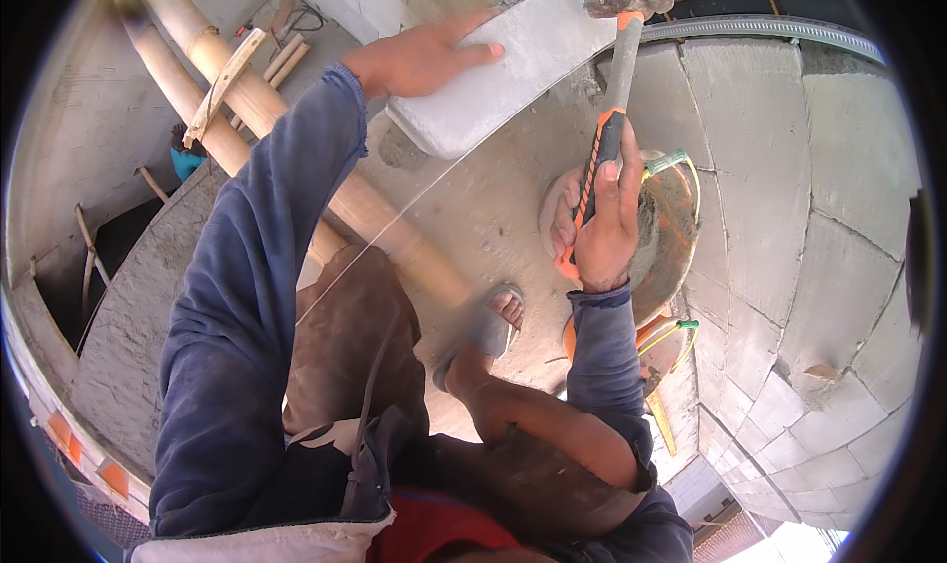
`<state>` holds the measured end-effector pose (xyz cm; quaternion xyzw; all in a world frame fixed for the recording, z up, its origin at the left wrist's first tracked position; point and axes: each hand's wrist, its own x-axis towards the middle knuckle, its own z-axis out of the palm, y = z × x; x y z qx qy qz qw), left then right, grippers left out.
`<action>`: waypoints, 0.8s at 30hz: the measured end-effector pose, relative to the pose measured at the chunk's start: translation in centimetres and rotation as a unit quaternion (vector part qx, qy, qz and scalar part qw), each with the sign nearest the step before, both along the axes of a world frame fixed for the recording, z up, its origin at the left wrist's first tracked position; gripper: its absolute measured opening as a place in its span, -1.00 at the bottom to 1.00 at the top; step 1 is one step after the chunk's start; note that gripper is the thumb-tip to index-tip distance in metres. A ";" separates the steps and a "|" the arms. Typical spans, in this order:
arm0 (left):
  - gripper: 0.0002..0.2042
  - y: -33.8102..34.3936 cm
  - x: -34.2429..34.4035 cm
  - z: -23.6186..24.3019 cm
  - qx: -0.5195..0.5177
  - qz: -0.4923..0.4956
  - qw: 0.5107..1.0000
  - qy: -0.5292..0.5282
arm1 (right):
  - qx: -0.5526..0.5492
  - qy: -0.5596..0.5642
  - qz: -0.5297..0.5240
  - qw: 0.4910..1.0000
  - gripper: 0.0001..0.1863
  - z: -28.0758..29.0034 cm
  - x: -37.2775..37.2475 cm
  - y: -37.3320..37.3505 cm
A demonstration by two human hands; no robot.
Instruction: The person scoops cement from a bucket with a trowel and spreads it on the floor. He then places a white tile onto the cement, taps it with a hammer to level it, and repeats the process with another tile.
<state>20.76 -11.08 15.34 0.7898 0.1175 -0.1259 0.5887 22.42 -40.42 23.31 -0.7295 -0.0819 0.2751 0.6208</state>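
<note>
At the bottom of the frame I see my knees bent in brown trousers, one sandalled foot planted on the concrete surface at centre. My right forearm rises from the lower middle in a blue sleeve, and my right hand is wrapped fully closed around the orange-and-black grip of one hammer. The hammer stands nearly upright in the picture, its grey shaft running up to a worn metal head at the top centre, just over the far end of the block. Under that hand sits one rusty orange pan with grey mortar in it.

My left arm stretches long from the lower left up to the upper middle, where my left hand lies flat, fingers spread, pressing on one pale grey block. It grips nothing. The block is smooth, light and rectangular, lying slantwise across the upper centre. A thin taut string runs diagonally below it. Two bamboo poles slant through the upper left. A wall of grey blocks fills the right.
</note>
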 end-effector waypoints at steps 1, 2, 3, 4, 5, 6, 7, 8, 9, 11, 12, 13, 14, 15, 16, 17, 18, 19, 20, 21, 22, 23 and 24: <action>-0.20 -0.2 0.1 0.3 0.000 0.000 1.000 0.002 | -0.012 0.010 0.002 1.000 -0.35 -0.4 0.4 -0.3; -0.20 -0.3 0.2 0.6 -0.001 0.001 1.000 0.004 | -0.023 0.019 0.005 1.000 -0.35 -1.0 0.8 -0.8; -0.20 -0.2 0.1 0.6 0.004 0.002 1.000 -0.002 | -0.033 0.030 0.008 0.999 -0.34 -1.3 1.1 -0.7; -0.20 -0.3 0.1 0.4 0.009 0.004 1.000 -0.009 | -0.032 0.027 0.009 0.999 -0.34 -1.3 1.3 -0.6; -0.20 -0.3 0.1 0.2 0.013 0.006 1.000 -0.016 | -0.030 0.024 0.009 0.999 -0.34 -1.2 1.3 -0.6; -0.20 -0.2 0.0 0.0 0.001 0.008 1.000 -0.004 | -0.027 0.025 0.011 0.999 -0.34 -1.2 1.1 -0.4; -0.20 -0.2 0.0 -0.2 -0.012 0.010 1.000 0.007 | -0.022 0.030 0.010 0.999 -0.34 -1.1 1.0 -0.2; -0.20 0.0 0.0 -0.4 -0.025 0.012 0.999 0.017 | -0.016 0.035 0.009 0.999 -0.34 -1.0 0.9 0.0; -0.20 0.0 0.0 -0.1 -0.034 0.022 0.998 0.039 | -0.013 0.039 0.005 0.999 -0.34 -0.9 0.9 0.0; -0.19 0.0 -0.3 0.5 -0.053 0.042 0.994 0.080 | -0.018 0.049 0.002 0.999 -0.33 -0.7 0.7 -0.3; -0.19 0.1 -0.6 0.5 -0.068 0.037 0.995 0.068 | -0.021 0.054 -0.001 0.998 -0.33 -0.7 0.8 -0.4; -0.19 0.4 -1.3 0.4 -0.084 0.032 0.994 0.055 | -0.028 0.045 -0.008 0.999 -0.34 -0.6 0.9 -0.2; -0.19 0.7 -2.0 0.2 -0.099 0.025 0.994 0.042 | -0.035 0.035 -0.016 0.999 -0.35 -0.5 0.9 0.0; -0.16 1.1 -3.4 -0.5 -0.122 0.036 0.991 0.030 | -0.040 0.029 -0.020 0.999 -0.35 -0.5 0.8 0.4; -0.13 1.1 -4.6 -1.8 -0.150 0.043 0.988 0.016 | -0.047 0.027 -0.017 0.998 -0.36 -0.2 0.8 0.4; -0.09 1.1 -5.7 -2.9 -0.177 0.050 0.983 0.001 | -0.054 0.024 -0.014 0.998 -0.37 0.3 0.9 0.4; -0.11 0.8 -6.4 -3.4 -0.168 0.056 0.984 -0.016 | -0.063 0.020 -0.013 0.998 -0.38 0.6 0.9 0.4; -0.12 0.3 -7.2 -3.8 -0.159 0.062 0.985 -0.032 | -0.062 0.011 -0.011 0.998 -0.38 0.6 0.8 0.3; -0.13 -0.2 -7.7 -4.0 -0.149 0.068 0.985 -0.048 | -0.061 0.001 -0.009 0.998 -0.39 0.6 0.8 0.2; -0.17 -0.6 -7.9 -3.9 -0.139 0.075 0.987 -0.035 | -0.060 -0.010 -0.005 0.998 -0.39 0.6 0.8 0.2; -0.22 -0.8 -8.0 -3.8 -0.128 0.082 0.988 -0.023 | -0.063 -0.016 -0.015 0.998 -0.39 0.8 0.6 0.3; -0.26 -0.9 -8.0 -3.7 -0.118 0.089 0.989 -0.010 | -0.067 -0.023 -0.026 0.997 -0.39 1.2 0.2 0.5; -0.26 -0.8 -7.9 -3.6 -0.120 0.082 0.989 -0.014 | -0.072 -0.031 -0.036 0.996 -0.39 1.6 0.0 0.6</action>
